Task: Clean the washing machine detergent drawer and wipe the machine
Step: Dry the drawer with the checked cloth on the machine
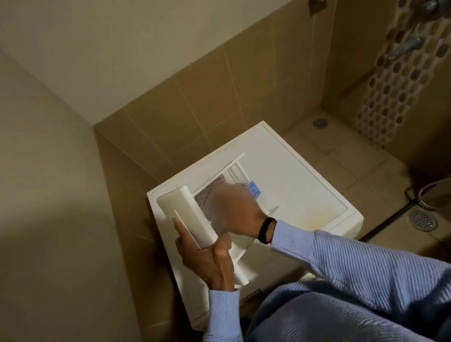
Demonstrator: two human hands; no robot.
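Fingers (181, 230) of my left hand (213, 264) clamp the detergent drawer (185, 212) by its front, holding it over the washing machine (298, 175) top; my right hand (236, 210) is inside it, blurred, grip I cannot tell

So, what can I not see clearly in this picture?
- Head view, right hand: blurred by motion; what it holds, if anything, is unclear.
- Head view, inside of the drawer: mostly hidden behind that hand.
- Head view, front of the washing machine: hidden by the blue sleeves.
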